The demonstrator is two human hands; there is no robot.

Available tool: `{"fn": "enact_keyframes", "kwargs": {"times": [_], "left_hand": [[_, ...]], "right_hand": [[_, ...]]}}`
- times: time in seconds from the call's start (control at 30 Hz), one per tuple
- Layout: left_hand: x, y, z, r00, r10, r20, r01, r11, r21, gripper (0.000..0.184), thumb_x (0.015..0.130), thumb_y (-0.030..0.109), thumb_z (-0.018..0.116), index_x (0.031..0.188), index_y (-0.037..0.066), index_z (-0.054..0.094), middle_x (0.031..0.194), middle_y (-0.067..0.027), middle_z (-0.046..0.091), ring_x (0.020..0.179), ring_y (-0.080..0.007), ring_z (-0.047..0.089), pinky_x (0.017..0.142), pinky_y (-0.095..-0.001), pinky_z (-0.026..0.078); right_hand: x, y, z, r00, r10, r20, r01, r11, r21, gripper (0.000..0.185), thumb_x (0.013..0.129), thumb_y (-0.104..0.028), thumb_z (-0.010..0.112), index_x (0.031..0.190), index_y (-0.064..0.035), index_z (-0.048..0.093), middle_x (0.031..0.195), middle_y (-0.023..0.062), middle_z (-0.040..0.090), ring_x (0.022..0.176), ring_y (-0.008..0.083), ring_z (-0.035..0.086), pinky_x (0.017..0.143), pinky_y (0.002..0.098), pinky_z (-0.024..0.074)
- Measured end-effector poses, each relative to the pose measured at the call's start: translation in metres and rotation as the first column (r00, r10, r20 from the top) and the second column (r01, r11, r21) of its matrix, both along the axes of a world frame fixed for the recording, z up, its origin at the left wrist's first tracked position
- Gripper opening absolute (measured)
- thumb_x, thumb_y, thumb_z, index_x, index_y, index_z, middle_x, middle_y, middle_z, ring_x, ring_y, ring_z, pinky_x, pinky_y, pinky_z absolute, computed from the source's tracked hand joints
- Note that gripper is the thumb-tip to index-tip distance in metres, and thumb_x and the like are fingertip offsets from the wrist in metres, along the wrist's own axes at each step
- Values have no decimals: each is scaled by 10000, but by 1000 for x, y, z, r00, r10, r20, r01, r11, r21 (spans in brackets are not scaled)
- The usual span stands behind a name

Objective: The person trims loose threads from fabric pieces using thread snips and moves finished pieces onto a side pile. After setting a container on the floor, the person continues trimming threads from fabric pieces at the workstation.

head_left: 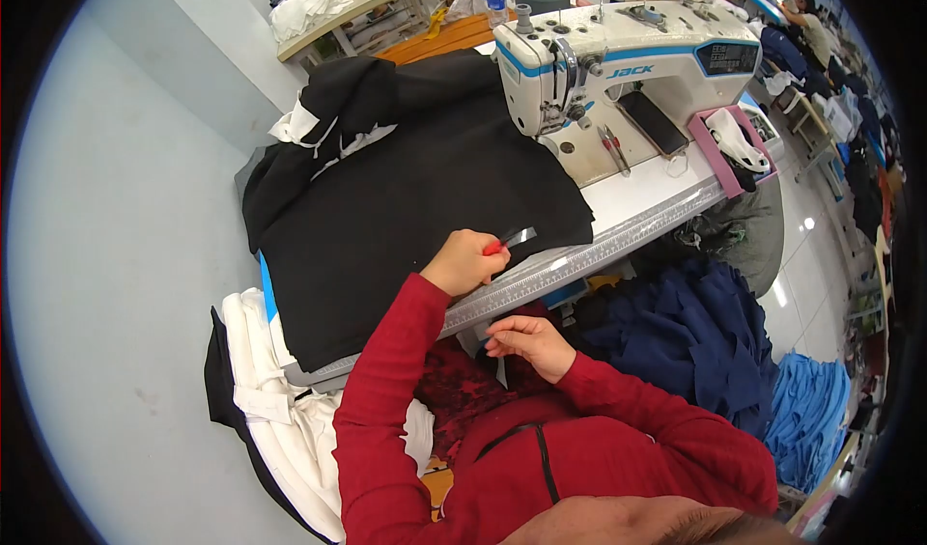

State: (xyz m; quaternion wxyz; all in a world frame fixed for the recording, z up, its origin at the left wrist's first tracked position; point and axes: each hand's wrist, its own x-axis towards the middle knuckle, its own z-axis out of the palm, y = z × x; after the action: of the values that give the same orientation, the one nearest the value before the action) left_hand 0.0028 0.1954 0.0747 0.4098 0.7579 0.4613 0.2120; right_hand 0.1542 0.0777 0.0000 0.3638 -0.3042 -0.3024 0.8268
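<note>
My left hand is closed around a small tool with a red end and a shiny, blade-like strip; its exact kind is unclear. That hand is over the front edge of a large black fabric piece spread flat on the sewing table. Lower and to the right, above my lap, my right hand has thumb and fingers pinched together. A thin whitish strip hangs just below those fingers and seems to be held by them.
A white Jack sewing machine stands at the back right. By it lie red-handled snips, a phone and a pink box. A printed ruler lines the table edge. Navy fabric and white fabric flank me.
</note>
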Motion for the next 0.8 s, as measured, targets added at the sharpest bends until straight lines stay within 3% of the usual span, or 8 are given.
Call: {"fn": "enact_keyframes", "kwargs": {"times": [0.17,0.3,0.4,0.5,0.6,0.7,0.73,0.8], "left_hand": [[-4,-9,8,992,98,84,-82,981,-175,178,808,169,610,811,-7,637,591,-42,567,512,-116,534,487,-266,412],[9,-37,7,985,33,-169,38,916,400,159,765,108,613,867,-14,621,802,-137,610,683,-315,600,592,-341,477],[8,-75,11,990,130,61,-140,777,614,136,781,56,597,907,12,625,778,-93,611,584,-232,574,526,-291,455],[-15,-117,6,681,525,510,-605,796,-12,95,828,58,580,891,6,628,751,-45,604,495,-101,495,440,-216,379],[-39,-145,-20,336,769,544,-659,604,-448,99,856,67,570,892,-9,623,730,-17,580,476,-21,423,411,-163,310],[-49,-162,-35,305,786,537,-707,565,-426,108,853,62,573,900,-24,620,684,-24,559,445,-35,412,396,-170,302],[-55,-165,-38,371,793,482,-740,566,-362,118,810,33,613,920,-10,624,731,-31,552,489,-50,438,419,-182,325],[-56,-158,-39,594,701,396,-803,549,233,161,777,17,637,937,5,625,782,-40,549,545,-71,473,463,-199,366]], "right_hand": [[-21,12,19,964,-129,-232,125,992,-32,346,875,-68,518,1203,20,454,1106,96,559,1036,173,537,928,295,402],[-35,26,2,867,-89,-490,77,996,-43,401,817,-18,522,1208,-12,431,1153,73,527,1122,158,480,976,312,359],[-43,30,8,880,-146,-452,89,985,-145,276,803,-15,523,1076,-44,497,1047,57,563,1018,146,549,894,284,421],[-50,35,15,901,-208,-380,113,959,-259,140,847,-97,544,971,-37,518,966,72,573,962,171,584,840,297,463],[-57,39,24,925,-275,-262,179,924,-339,198,893,-206,557,888,-10,527,871,109,596,901,218,617,773,328,511],[-57,39,23,950,-270,-157,220,935,-277,197,882,-204,576,872,-11,538,851,121,617,839,213,634,754,321,516],[-56,39,23,952,-273,-139,233,939,-252,196,876,-203,585,865,-11,542,849,123,621,815,209,637,740,315,517],[-54,40,24,954,-283,-103,260,945,-197,196,863,-199,603,851,-12,549,844,128,630,766,202,643,714,305,518]]}}
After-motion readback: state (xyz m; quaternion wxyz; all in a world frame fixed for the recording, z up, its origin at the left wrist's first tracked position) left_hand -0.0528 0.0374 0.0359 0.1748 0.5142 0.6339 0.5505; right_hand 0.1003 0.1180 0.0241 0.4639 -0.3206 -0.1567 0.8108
